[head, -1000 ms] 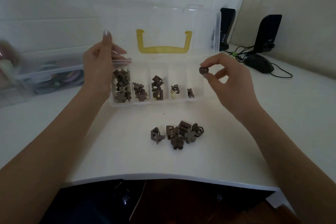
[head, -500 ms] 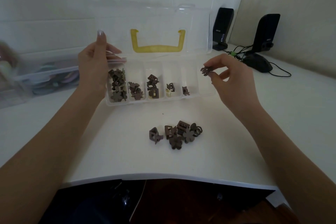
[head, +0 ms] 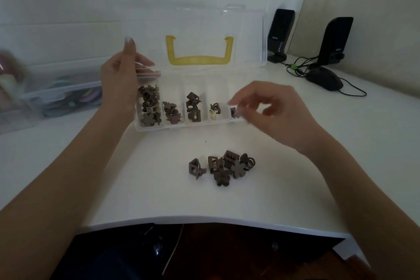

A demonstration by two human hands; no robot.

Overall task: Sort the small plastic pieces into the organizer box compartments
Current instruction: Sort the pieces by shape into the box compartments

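The writing on the black speaker [head: 281, 36] at 1 o'clock is too small to read. The clear organizer box [head: 159, 128] holds brown plastic pieces [head: 149, 107] in its compartments. The left hand [head: 121, 84] holds its left end. The right hand [head: 270, 109] is blurry over the rightmost compartment; I cannot tell its grip. A loose pile [head: 223, 167] sits at 6 o'clock from the box.
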